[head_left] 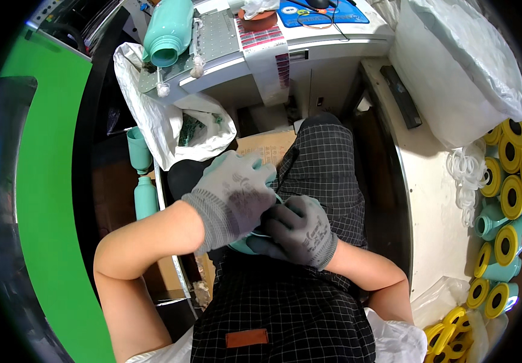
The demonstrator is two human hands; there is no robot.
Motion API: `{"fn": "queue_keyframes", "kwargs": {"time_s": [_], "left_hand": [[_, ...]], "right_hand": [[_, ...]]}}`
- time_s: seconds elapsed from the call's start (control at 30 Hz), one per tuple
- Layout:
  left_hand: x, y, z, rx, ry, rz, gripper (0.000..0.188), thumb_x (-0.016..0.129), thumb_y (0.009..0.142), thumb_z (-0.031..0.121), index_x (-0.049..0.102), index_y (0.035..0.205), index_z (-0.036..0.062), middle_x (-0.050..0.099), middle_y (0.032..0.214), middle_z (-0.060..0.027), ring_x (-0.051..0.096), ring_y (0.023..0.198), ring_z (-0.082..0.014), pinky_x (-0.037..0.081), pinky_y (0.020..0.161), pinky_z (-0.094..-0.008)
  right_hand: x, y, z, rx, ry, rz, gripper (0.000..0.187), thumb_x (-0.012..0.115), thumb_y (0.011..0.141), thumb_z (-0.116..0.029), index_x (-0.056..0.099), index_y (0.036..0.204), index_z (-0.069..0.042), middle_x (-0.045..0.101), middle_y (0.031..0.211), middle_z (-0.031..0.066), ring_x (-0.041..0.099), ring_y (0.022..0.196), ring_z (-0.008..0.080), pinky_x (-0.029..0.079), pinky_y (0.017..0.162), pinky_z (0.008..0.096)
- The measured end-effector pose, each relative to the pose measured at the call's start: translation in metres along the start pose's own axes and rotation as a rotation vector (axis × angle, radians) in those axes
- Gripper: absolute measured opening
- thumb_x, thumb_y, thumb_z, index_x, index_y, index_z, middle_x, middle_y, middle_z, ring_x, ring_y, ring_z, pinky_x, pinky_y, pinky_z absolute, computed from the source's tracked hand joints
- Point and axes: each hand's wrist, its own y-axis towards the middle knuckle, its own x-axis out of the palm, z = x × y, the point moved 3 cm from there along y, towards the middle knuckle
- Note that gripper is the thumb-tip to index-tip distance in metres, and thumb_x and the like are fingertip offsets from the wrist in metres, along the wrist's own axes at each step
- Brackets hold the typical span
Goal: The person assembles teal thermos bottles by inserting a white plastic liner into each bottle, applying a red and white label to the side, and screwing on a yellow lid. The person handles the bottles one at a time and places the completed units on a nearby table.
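Note:
Both hands wear pale grey knit gloves with darker, soiled fingers, and they meet over my lap. My left hand [237, 190] is closed, knuckles up, over a teal object [241, 245] with a pale edge. From the other side my right hand [300, 230] grips the same object, its fingers curled in against the left hand. Most of the object is covered by the gloves, so its kind cannot be made out; only a curved teal part shows below them. A dark checked apron [291, 290] lies underneath.
Ahead, a teal bottle [169, 36] lies on a perforated metal top. A white sack [152, 121] hangs below it, with teal bottles [146, 196] at the left. On the right bench stand a big white bag [454, 66], white rings [469, 169] and several teal jugs with yellow bases [506, 242].

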Motion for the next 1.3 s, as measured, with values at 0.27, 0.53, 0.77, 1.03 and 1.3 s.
{"fn": "queue_keyframes", "kwargs": {"time_s": [0.27, 0.53, 0.77, 1.03, 1.3], "left_hand": [[0.009, 0.019, 0.007, 0.178, -0.028, -0.060, 0.011, 0.074, 0.078, 0.024, 0.076, 0.081, 0.0136, 0.067, 0.096, -0.0047, 0.069, 0.093, -0.0243, 0.057, 0.074, -0.0366], [0.019, 0.055, 0.009, 0.061, -0.044, 0.028, 0.027, 0.075, 0.081, 0.022, 0.074, 0.106, 0.0109, 0.074, 0.091, -0.0059, 0.075, 0.086, -0.0275, 0.061, 0.072, -0.0370], [0.138, 0.131, -0.123, -0.379, -1.558, 0.779, 0.082, 0.087, 0.084, 0.030, 0.042, 0.141, -0.0084, 0.060, 0.127, -0.0200, 0.063, 0.115, -0.0210, 0.057, 0.093, -0.0335], [0.188, 0.195, -0.220, -0.455, -1.740, 0.802, 0.060, 0.079, 0.088, 0.028, 0.059, 0.134, -0.0047, 0.065, 0.109, -0.0033, 0.061, 0.097, -0.0116, 0.048, 0.086, -0.0257], [0.123, 0.138, -0.175, -0.127, -2.000, 0.936, 0.052, 0.067, 0.094, 0.018, 0.054, 0.139, -0.0046, 0.066, 0.125, -0.0078, 0.062, 0.107, -0.0137, 0.048, 0.099, -0.0267]], "right_hand": [[-0.009, -0.007, 0.007, -0.045, 0.087, -0.012, 0.035, 0.086, 0.075, -0.039, 0.068, 0.072, -0.009, 0.060, 0.083, 0.0040, 0.059, 0.075, 0.0209, 0.049, 0.062, 0.0363], [-0.005, -0.011, 0.034, 0.041, 0.048, 0.068, 0.036, 0.087, 0.072, -0.041, 0.068, 0.077, -0.010, 0.061, 0.085, 0.0037, 0.058, 0.076, 0.0208, 0.046, 0.065, 0.0353], [-0.035, -0.052, 0.074, 0.103, 0.026, 0.034, 0.039, 0.084, 0.078, -0.033, 0.069, 0.100, -0.004, 0.070, 0.102, 0.0110, 0.070, 0.080, 0.0269, 0.055, 0.066, 0.0355], [-0.077, -0.007, 0.126, 0.499, 0.293, 0.392, 0.034, 0.072, 0.093, -0.018, 0.068, 0.121, 0.002, 0.070, 0.114, 0.0174, 0.069, 0.096, 0.0226, 0.055, 0.086, 0.0343], [-0.014, 0.130, 0.254, 0.835, 0.682, 0.273, 0.064, 0.082, 0.089, -0.029, 0.056, 0.135, 0.006, 0.069, 0.105, 0.0140, 0.066, 0.085, 0.0157, 0.055, 0.074, 0.0287]]}}
